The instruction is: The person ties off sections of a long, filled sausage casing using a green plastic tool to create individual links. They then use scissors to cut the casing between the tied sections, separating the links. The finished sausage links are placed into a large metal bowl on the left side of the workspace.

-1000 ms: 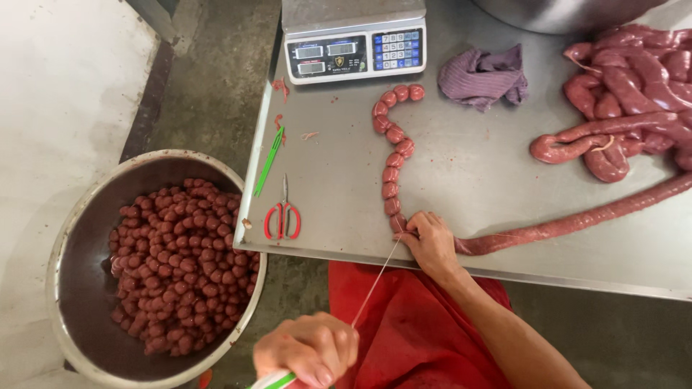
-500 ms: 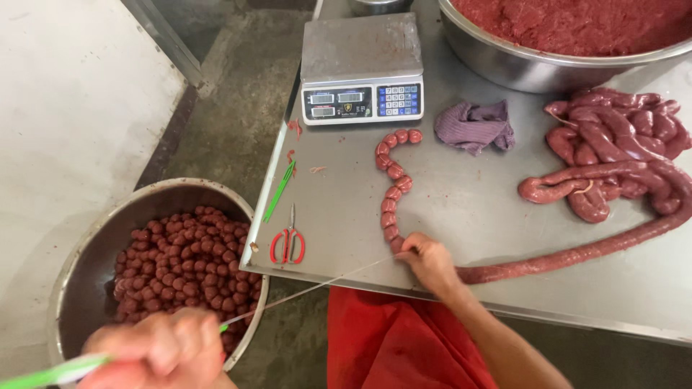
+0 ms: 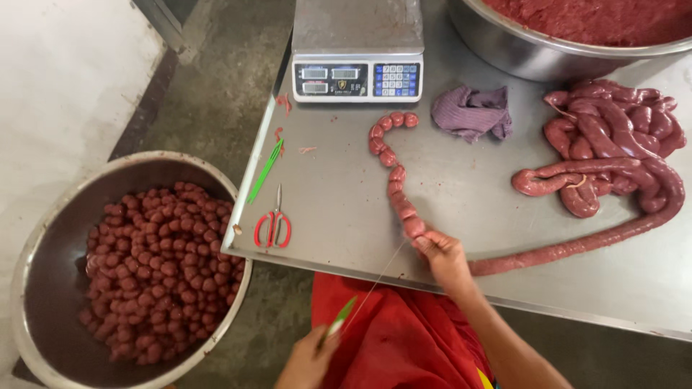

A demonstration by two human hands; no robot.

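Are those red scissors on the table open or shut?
Shut: the scissors lie flat on the steel table, blades together in one thin line.

Bare hands (image 3: 443,252) and forearms, with a red garment (image 3: 393,331) worn below.

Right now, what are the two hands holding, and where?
The right hand pinches the sausage rope beside its last tied link; the left hand grips a green tool by its lower end.

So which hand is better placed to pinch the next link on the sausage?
Right, probably. The right hand grips the sausage where the tied links end, on the steel table. The left hand is off the table edge, holding a green-handled tool with the thread.
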